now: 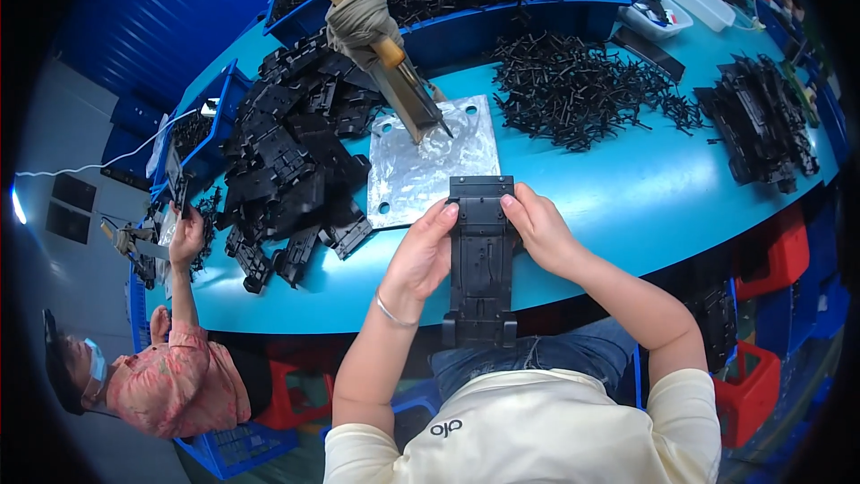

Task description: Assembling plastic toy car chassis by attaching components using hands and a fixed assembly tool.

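Observation:
A long black plastic molded part [482, 260] hangs over the table's near edge, its lower end above my lap. My left hand [423, 251] grips its left side near the top, the thumb on its face. On the opposite side my right hand [539, 229] holds it the same way. Just beyond the part lies a square metal plate [403, 170] with holes at its corners. Over that plate stands a press-like tool [403, 94] with a cloth-wrapped wooden handle and a thin pointed tip.
Similar black parts [287, 161] are heaped at left, and more [761, 121] are stacked at far right. Small black pieces [578, 90] lie piled beyond the plate and fill a blue bin [448, 31]. A co-worker [179, 376] sits at left. Red stools [748, 394] stand below the table.

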Action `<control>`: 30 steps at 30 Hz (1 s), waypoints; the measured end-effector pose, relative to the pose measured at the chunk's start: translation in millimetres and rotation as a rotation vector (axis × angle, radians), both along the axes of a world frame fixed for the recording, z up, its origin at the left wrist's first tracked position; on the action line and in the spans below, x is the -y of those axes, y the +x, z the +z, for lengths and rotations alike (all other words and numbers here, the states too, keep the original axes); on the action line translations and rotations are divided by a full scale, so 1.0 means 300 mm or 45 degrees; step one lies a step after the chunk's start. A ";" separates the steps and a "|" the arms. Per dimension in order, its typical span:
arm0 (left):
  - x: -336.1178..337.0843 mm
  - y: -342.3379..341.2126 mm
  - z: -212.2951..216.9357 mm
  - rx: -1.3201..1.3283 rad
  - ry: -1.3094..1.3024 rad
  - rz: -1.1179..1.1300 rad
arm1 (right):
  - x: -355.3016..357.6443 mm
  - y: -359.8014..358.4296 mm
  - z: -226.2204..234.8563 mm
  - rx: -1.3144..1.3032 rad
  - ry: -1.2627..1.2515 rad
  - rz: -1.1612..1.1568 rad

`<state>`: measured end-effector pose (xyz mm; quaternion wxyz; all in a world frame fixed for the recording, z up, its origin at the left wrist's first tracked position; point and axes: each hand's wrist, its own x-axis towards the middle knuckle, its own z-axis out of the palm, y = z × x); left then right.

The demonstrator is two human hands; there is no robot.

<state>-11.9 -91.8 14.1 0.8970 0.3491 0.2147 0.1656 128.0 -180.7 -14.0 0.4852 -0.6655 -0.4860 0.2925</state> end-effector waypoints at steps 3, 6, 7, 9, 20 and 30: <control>-0.060 0.012 -0.023 -0.042 0.061 -0.116 | -0.038 0.032 -0.030 -0.041 -0.073 -0.005; -0.103 0.020 -0.036 -0.137 0.123 -0.186 | -0.075 0.034 0.007 -0.275 -0.194 0.009; -0.116 0.027 -0.038 -0.129 0.129 -0.190 | -0.087 0.037 0.006 -0.371 -0.171 -0.020; -0.142 0.039 -0.047 -0.133 0.120 -0.174 | -0.112 0.045 0.007 -0.460 -0.142 -0.051; -0.243 0.077 -0.091 0.033 -0.034 -0.194 | -0.226 0.089 -0.003 -0.221 -0.144 -0.156; -0.219 0.098 -0.047 0.098 -0.002 -0.150 | -0.202 0.107 0.044 -0.398 -0.118 -0.152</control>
